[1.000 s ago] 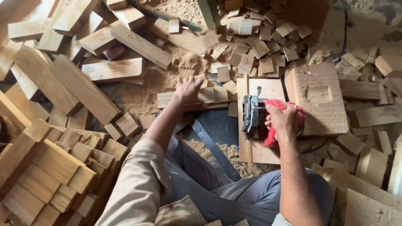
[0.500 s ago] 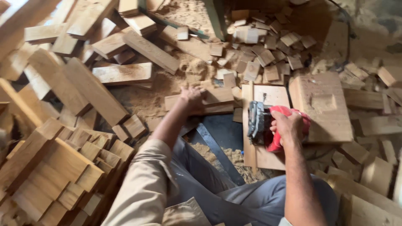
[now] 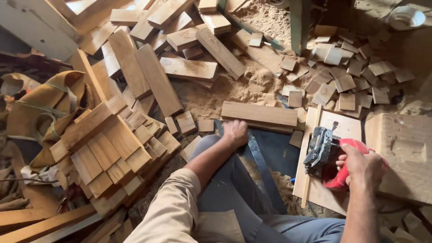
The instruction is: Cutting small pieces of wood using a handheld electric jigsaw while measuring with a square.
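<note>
Right hand: the right hand (image 3: 362, 164) is closed around the red handle of a power saw (image 3: 330, 157), fingers wrapped under the grip, wrist coming in from the lower right.
Power saw: its grey metal body sits to the left of the hand and rests on a pale wooden board (image 3: 335, 130); a thin wooden strip (image 3: 310, 157) runs along the board's left edge, just beside the tool.
Left hand: the left hand (image 3: 235, 132) lies palm down with fingers loosely bent, its fingertips at the near edge of a flat plank (image 3: 258, 113); whether it grips the plank I cannot tell.
Between the hands: a dark sheet (image 3: 274, 150) lies on the floor, with a dark flat bar crossing it.
Right of the saw: a thick wooden block (image 3: 402, 153) touches the board's right side.
Left side: a stack of short wood pieces (image 3: 112, 150) lies well apart from both hands.
Beyond: sawdust (image 3: 252, 87) and small square offcuts (image 3: 346, 74) cover the floor above the plank.
</note>
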